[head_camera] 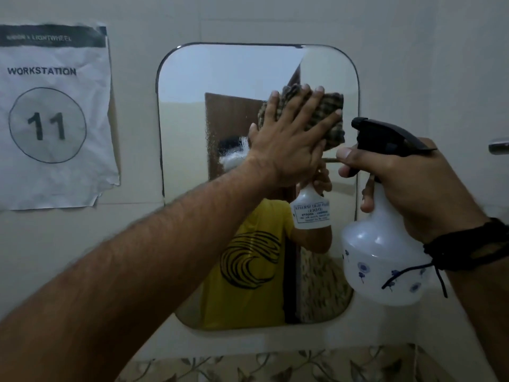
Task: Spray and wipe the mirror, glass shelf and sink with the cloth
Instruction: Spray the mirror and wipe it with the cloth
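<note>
The left hand (286, 133) lies flat over the checked cloth (327, 117), hiding most of it and the patch of mirror (192, 106) behind. The right hand (421, 186) covers the neck of the spray bottle (382, 260). A metal fitting (499, 146) is cut off at the right edge, and the notice's (55, 117) header is too blurred to read.

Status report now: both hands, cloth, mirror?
Left hand flat, pressing cloth on mirror. Right hand grips spray bottle. Nothing blocking.
</note>
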